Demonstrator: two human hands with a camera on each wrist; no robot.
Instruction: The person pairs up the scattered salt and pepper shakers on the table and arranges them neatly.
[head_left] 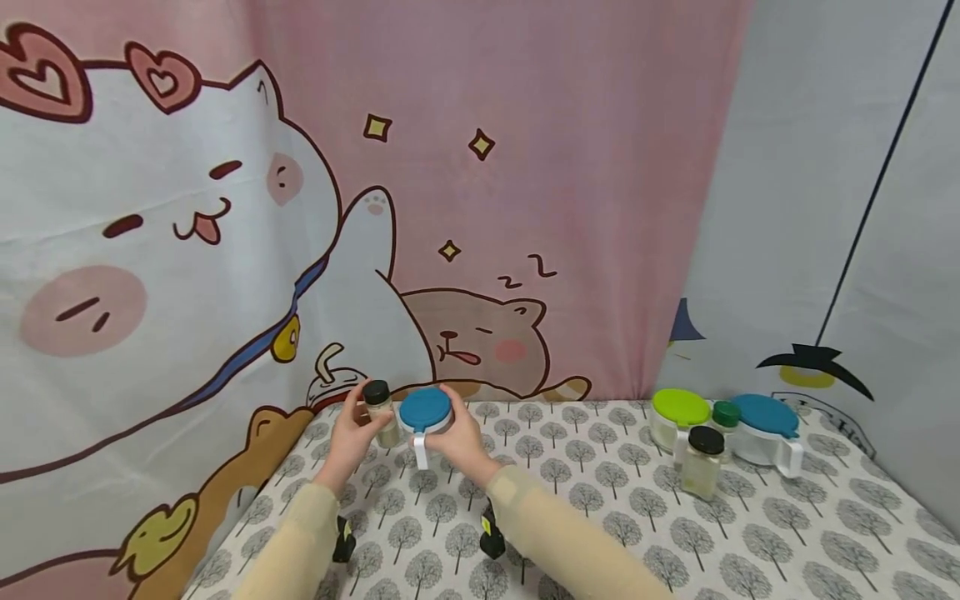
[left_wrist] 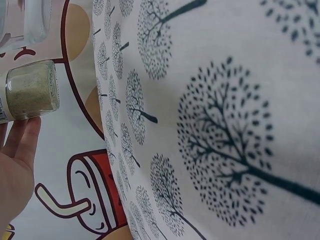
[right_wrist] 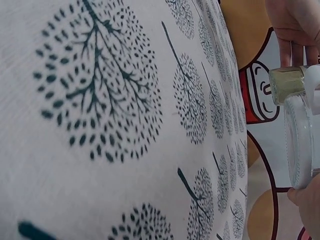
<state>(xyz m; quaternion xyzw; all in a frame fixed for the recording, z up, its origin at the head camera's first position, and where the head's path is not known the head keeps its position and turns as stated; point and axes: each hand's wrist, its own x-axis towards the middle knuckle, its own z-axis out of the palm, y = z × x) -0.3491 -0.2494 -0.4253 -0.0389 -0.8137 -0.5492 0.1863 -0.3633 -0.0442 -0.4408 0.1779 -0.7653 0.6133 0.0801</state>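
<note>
Bkgd: pink curtain [head_left: 600, 167] w/ cartoon animals [head_left: 262, 217]; pale drape [head_left: 810, 167] at R. Counter [head_left: 420, 537] below, white cloth w/ gray tree print. Person's cream sleeves [head_left: 577, 546]; L hand [head_left: 348, 437] & R hand [head_left: 463, 440] both grasping, fingers bent round their loads. Pots: blue-lidded pot [head_left: 425, 409] w/ white handle in R hand, raised off counter. Far R on counter: 2nd blue-lidded pot [head_left: 763, 415], lime-lidded pot [head_left: 679, 407]. Jars: black-lidded jar [head_left: 388, 435] in L hand, also raised, greenish powder [left_wrist: 32, 92] inside; just beside held pot, can't tell if touching. Another black-lidded jar [head_left: 701, 475] stands in front of far-R pots. Smallest: green-lidded jar [head_left: 725, 414] betw. those pots, partly hidden.
</note>
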